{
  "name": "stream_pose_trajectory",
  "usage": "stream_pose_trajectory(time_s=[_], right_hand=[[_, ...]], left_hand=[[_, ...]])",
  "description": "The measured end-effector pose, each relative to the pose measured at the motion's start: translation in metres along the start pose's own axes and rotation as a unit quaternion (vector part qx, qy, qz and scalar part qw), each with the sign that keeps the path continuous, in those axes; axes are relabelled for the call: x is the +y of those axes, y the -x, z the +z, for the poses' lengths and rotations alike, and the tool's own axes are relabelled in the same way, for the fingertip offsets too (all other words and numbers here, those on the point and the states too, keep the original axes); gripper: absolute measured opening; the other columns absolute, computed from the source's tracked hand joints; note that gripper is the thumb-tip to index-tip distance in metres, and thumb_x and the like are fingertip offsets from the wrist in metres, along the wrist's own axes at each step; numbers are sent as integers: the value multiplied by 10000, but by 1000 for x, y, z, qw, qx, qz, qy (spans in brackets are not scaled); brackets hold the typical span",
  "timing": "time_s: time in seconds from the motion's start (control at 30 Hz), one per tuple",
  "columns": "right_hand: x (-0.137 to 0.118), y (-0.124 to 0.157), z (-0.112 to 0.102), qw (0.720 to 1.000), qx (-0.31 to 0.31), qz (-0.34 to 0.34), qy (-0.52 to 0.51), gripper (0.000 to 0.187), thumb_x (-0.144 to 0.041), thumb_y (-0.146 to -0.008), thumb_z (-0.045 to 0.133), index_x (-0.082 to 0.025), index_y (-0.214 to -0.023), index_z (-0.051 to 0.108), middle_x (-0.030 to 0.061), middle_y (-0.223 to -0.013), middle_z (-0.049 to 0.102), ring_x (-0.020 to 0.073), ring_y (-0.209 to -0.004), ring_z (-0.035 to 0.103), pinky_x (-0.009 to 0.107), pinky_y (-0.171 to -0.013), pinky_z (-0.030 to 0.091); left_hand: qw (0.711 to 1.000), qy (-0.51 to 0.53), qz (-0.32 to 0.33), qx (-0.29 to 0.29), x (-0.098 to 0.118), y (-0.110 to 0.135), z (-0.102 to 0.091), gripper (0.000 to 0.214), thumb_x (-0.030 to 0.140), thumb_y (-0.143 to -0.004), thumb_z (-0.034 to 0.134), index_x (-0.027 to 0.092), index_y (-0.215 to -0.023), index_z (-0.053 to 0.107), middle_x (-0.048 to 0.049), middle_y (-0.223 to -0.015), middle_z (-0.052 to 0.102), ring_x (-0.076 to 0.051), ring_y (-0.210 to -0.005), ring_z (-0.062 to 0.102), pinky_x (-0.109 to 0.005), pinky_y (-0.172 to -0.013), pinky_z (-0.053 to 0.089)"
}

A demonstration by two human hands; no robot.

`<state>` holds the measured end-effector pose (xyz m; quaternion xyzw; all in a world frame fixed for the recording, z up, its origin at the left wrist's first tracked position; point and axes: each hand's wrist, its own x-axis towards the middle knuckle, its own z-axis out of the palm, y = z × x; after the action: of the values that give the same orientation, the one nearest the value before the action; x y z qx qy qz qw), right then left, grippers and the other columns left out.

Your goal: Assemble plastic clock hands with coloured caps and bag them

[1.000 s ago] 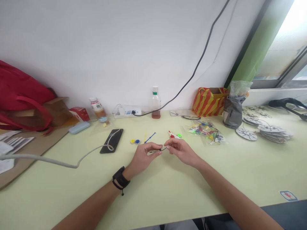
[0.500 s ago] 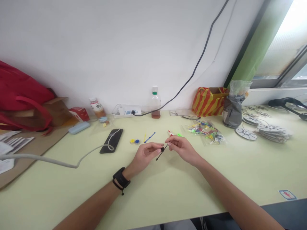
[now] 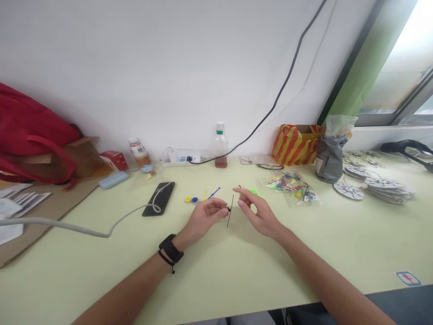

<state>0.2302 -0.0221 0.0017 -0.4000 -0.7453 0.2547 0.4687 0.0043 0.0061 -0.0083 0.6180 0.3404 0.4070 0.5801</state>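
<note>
My left hand (image 3: 204, 218) pinches a small black part between thumb and forefinger, joined to a thin black stick (image 3: 229, 220) that stands nearly upright. My right hand (image 3: 260, 215) is just to the right of the stick, fingers apart and holding nothing. Behind my left hand lie a blue stick (image 3: 214, 192), a yellow stick (image 3: 205, 194), a yellow round piece (image 3: 187, 199) and a blue round piece (image 3: 194, 200). Bright green pieces (image 3: 254, 192) lie behind my right hand, with a bit of red showing above its fingers.
Clear bags of coloured plastic parts (image 3: 292, 187) lie right of centre. A black phone (image 3: 158, 198) with a cable is at left. Against the wall stand a bottle (image 3: 221, 151), a power strip (image 3: 179, 158) and a striped bag (image 3: 294, 146). Stacked white discs (image 3: 387, 187) sit far right.
My right hand has let go of the black stick and opened, moving slightly right. The stick has turned from slanted to nearly upright in my left hand.
</note>
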Motion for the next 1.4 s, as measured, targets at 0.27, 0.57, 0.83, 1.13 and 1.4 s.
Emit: stream_pose_trajectory(time_s=[0.27, 0.57, 0.83, 1.13, 1.4], right_hand=[[-4, 2, 3, 991, -91, 64, -68, 571, -522, -1087, 300, -206, -681, 549, 18, -713, 556, 160, -694, 553, 323, -754, 478], [-3, -3, 8, 990, -61, 85, -92, 346, -548, -993, 558, -215, -906, 591, -4, -760, 564, 158, -709, 515, 293, -650, 420], [2, -2, 11, 987, -76, 97, -99, 277, -486, -993, 568, -217, -1001, 635, 28, -841, 642, 174, -774, 588, 297, -662, 468], [6, -1, 16, 988, -45, 98, -108, 250, -457, -983, 575, -210, -974, 611, 29, -845, 646, 164, -732, 604, 300, -673, 506], [-1, -3, -9, 978, 189, 22, 90, 207, -394, -1019, 512, -216, -1064, 609, 68, -875, 678, 188, -730, 592, 309, -640, 474]], left_hand=[[1000, 23, 9, 14, 2, -2, -1, 289, 359, -842, 828, 167, -1033, 727, -50, -946, 738, -166, -852, 711, -334, -881, 593], [1000, 8, 14, 20, -1, -3, -1, 298, 352, -814, 848, 166, -1014, 727, -54, -965, 737, -175, -890, 709, -322, -874, 587], [1000, -25, 14, 9, -2, 0, 0, 293, 344, -822, 837, 171, -1023, 712, -63, -1029, 737, -192, -973, 716, -341, -931, 589], [969, -222, 105, 25, 2, 2, -2, 300, 392, -870, 780, 227, -1102, 684, -57, -1113, 729, -233, -1061, 691, -403, -980, 555], [786, -584, 126, 158, 6, -9, -54, 214, 273, -963, 591, 207, -1154, 660, -114, -1180, 664, -317, -1074, 607, -485, -974, 473]])
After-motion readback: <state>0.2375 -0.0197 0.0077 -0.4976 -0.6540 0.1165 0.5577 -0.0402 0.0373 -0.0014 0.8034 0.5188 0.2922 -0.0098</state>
